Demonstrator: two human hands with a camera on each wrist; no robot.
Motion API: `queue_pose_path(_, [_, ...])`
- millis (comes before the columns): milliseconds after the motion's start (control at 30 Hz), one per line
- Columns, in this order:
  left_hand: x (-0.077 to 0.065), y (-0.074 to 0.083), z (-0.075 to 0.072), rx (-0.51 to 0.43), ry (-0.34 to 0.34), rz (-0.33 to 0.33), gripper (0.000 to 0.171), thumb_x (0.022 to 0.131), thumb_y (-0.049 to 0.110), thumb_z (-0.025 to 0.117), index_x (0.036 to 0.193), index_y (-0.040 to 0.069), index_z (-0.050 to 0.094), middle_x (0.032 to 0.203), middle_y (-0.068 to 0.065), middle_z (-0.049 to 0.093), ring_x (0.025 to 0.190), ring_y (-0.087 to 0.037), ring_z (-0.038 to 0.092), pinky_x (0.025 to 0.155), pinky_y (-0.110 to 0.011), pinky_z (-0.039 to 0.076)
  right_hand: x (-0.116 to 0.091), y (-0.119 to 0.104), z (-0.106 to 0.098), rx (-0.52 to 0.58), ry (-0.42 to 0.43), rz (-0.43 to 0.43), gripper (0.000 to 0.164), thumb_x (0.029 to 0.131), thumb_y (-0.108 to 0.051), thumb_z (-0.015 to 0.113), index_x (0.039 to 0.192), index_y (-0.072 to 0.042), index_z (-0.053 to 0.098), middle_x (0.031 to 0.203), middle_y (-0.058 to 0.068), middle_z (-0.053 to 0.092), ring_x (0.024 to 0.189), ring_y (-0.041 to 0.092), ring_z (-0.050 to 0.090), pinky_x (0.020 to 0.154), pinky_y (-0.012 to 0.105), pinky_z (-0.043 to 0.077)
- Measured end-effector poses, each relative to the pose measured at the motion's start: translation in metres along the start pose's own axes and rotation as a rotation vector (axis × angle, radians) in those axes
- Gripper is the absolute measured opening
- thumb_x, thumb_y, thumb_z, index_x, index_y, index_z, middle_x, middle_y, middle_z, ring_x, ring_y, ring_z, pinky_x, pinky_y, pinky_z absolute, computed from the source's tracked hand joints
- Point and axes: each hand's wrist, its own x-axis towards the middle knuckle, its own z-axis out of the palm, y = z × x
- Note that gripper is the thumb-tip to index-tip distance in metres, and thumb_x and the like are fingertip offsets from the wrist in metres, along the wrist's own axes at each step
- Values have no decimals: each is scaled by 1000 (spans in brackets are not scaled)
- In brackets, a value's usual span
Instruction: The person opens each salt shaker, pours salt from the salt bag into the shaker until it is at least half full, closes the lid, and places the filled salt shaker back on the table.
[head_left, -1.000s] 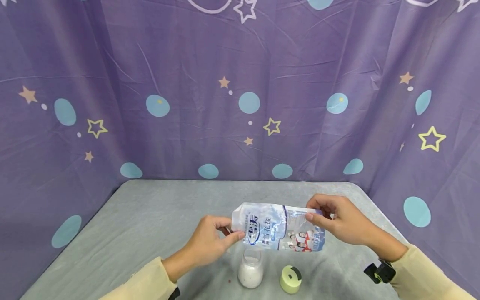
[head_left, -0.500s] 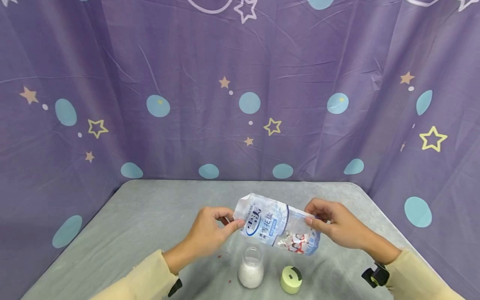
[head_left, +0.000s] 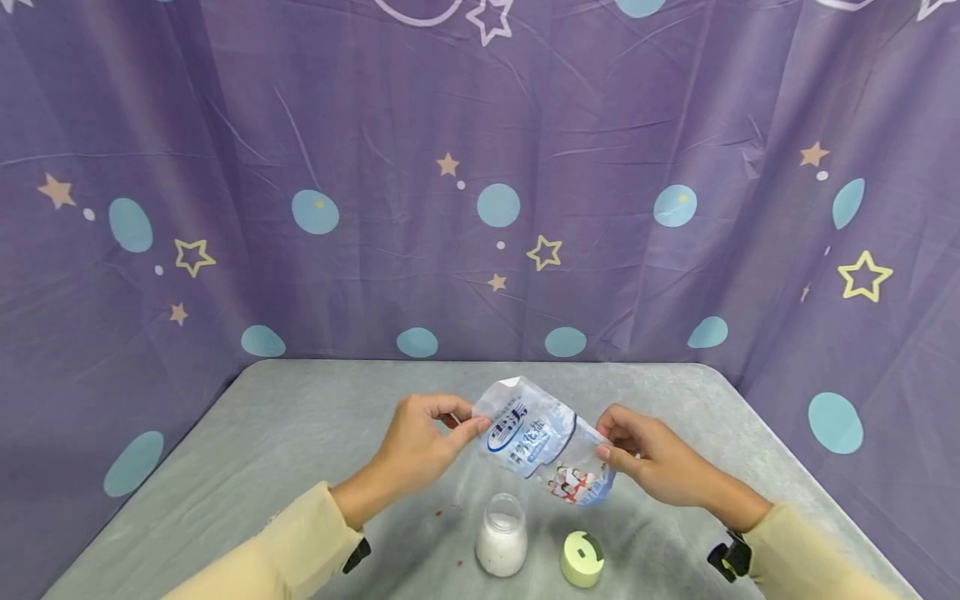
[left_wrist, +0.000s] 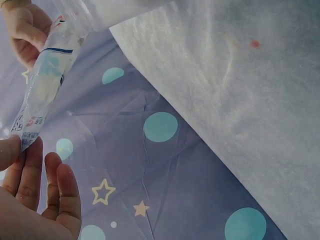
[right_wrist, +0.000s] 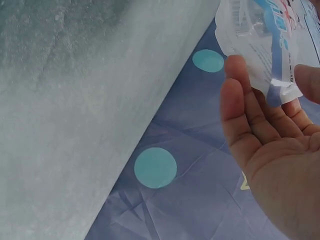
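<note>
On the left, over the grey table (head_left: 300, 450), the left hand (head_left: 427, 446) pinches a corner of the bag (head_left: 536, 450), thumb in front and fingers behind with only the thin film between them. In the left wrist view its two outer fingers stand off the bag, loosely bent.

Next, between the two hands, comes the bag itself, raised off the table. Its long axis slants from upper left down to lower right in the head view: the pale end with the large blue lettering lies up by the left fingers, and the end with the small picture of people points down and to the right. The printed face is towards the head camera.

Below the bag, the jar (head_left: 502, 546) stands upright and uncovered, partly filled with something white (whether the bag is directly over its mouth, I cannot tell). Just right of the jar, the pale green cap (head_left: 582, 568) sits on the table.

On the right, the right hand (head_left: 656, 462) pinches the bag's upper edge near its lower end, thumb in front. The right wrist view shows its other fingers bent, fingertips beside the film.
</note>
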Motion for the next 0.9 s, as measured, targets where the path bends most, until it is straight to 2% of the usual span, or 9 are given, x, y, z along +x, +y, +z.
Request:
queue_pose_path(500, [11, 5, 0, 55, 62, 40, 9, 82, 12, 87, 82, 18, 80, 82, 12, 74, 77, -8, 63, 75, -30, 53, 4, 6, 19, -35, -10, 35, 5, 100, -5, 64, 102, -6, 59, 92, 1, 72, 85, 14, 68, 76, 30, 56])
queue_pose_path(767, [15, 3, 2, 70, 69, 55, 7, 83, 13, 87, 84, 17, 81, 84, 10, 74, 80, -9, 64, 78, -41, 55, 7, 13, 27, -147, 13, 41, 11, 98, -10, 69, 97, -15, 59, 86, -7, 66, 80, 8, 63, 69, 30, 53])
queue_pose_path(900, [18, 4, 3, 89, 65, 59, 6, 84, 14, 86, 85, 17, 81, 84, 11, 74, 82, -9, 64, 79, -41, 55, 9, 17, 31, -179, 25, 51, 14, 96, -11, 72, 93, -19, 60, 86, -10, 65, 82, 6, 62, 67, 28, 52])
